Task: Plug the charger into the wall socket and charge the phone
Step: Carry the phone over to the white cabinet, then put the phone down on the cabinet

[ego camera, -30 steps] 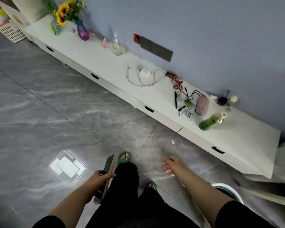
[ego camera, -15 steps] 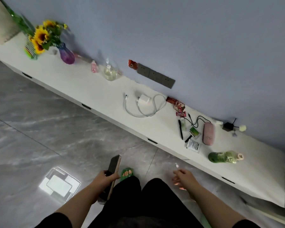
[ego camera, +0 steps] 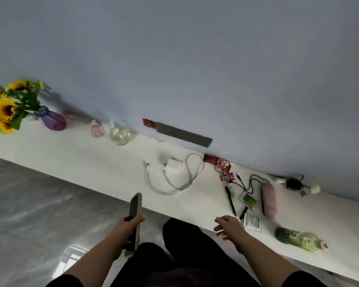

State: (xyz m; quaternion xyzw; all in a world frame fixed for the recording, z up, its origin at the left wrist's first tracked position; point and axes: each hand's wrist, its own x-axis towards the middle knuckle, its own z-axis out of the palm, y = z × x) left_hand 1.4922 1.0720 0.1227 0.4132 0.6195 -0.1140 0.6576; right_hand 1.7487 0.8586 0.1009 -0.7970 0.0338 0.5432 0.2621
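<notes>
A white charger block (ego camera: 174, 164) lies on the long white low cabinet (ego camera: 91, 164), its white cable (ego camera: 172, 186) looped around it. On the blue wall just above sits a grey strip of wall sockets (ego camera: 183, 134). My left hand (ego camera: 131, 225) grips a phone (ego camera: 134, 212) held edge-on over the cabinet's front edge, below the cable. My right hand (ego camera: 228, 226) hovers with loosely spread fingers at the cabinet's front edge, holding nothing, right of the charger.
A purple vase of sunflowers (ego camera: 53, 121), a pink bottle (ego camera: 96, 131) and a clear pump bottle (ego camera: 119, 135) stand to the left. To the right lie red snack packets (ego camera: 224, 170), a black pen (ego camera: 230, 200), a black cable (ego camera: 251, 183), a pink case (ego camera: 268, 199) and a green bottle (ego camera: 298, 242).
The view has closed in on the cabinet and tilted up. Both hands have risen toward the cabinet edge, the left still holding the phone.
</notes>
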